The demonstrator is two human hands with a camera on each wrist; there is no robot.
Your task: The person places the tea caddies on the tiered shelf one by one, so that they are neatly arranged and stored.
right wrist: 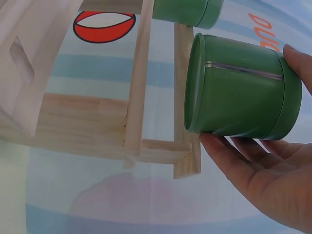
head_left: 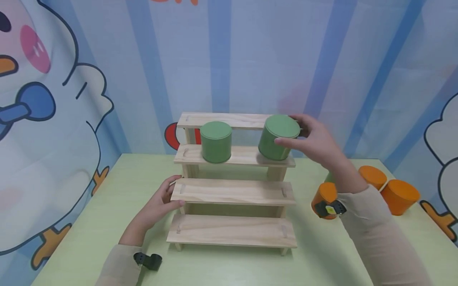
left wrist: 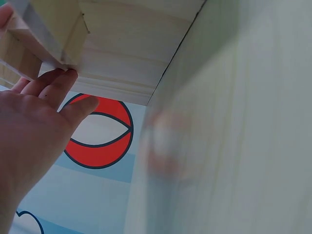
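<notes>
A four-tier wooden stepped shelf (head_left: 232,191) stands on the table. My right hand (head_left: 315,141) holds a green round tin (head_left: 273,137) over the right end of the second tier from the top, thumb in front and fingers round the back. In the right wrist view this tin (right wrist: 239,87) is slightly tilted, with a gap between its base and the board. Another green tin (head_left: 216,143) stands upright on that tier, left of centre. My left hand (head_left: 157,206) grips the left end of the second tier from the bottom, its fingers (left wrist: 61,85) against the wooden support.
Right of the shelf, orange tins (head_left: 400,196) stand on the pale table (head_left: 89,222), one partly behind my right wrist. A bit of green (head_left: 329,177) shows behind my right forearm. A printed cartoon backdrop (head_left: 257,59) hangs behind the table's far edge.
</notes>
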